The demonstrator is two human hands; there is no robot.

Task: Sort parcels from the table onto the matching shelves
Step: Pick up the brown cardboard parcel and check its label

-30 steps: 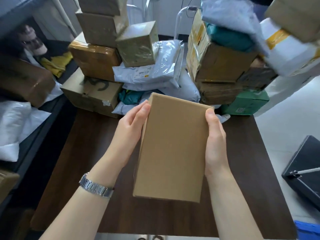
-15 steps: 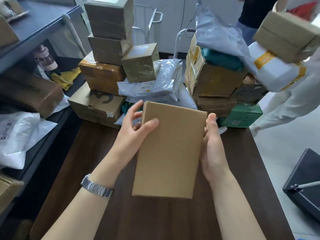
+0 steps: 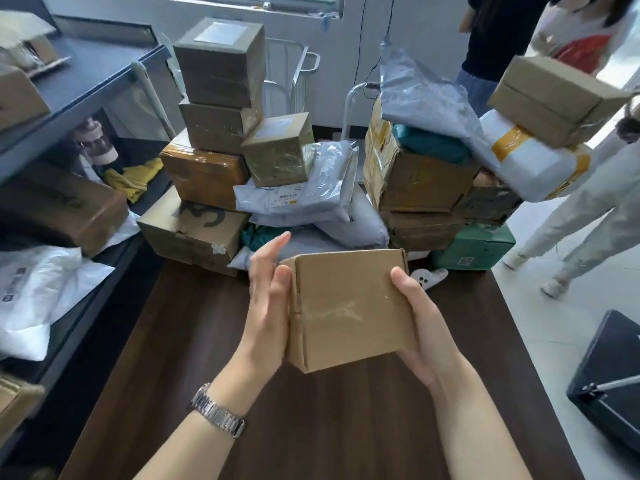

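I hold a plain brown cardboard box (image 3: pixel 349 306) above the dark wooden table (image 3: pixel 311 427), tilted so a taped side faces me. My left hand (image 3: pixel 268 306) presses flat against its left end, fingers pointing up. My right hand (image 3: pixel 420 320) cups its right end from below. Behind it on the table stands a pile of parcels: stacked brown boxes (image 3: pixel 214 109) at the left, grey mailer bags (image 3: pixel 311 195) in the middle, more boxes (image 3: pixel 419 181) and a green parcel (image 3: pixel 474 245) at the right. The grey shelves (image 3: pixel 86 84) are at my left.
The shelves hold a brown box (image 3: pixel 62 206) and white bags (image 3: pixel 31 292). Another person (image 3: pixel 571 202) stands at the right carrying a box (image 3: pixel 554 98) and a white parcel (image 3: pixel 533 168). A dark case (image 3: pixel 609 386) lies on the floor at the right.
I have turned the box over from its broad flat face to a shorter taped side. My left hand shifted from gripping its top edge to flat against its end. My view has risen.
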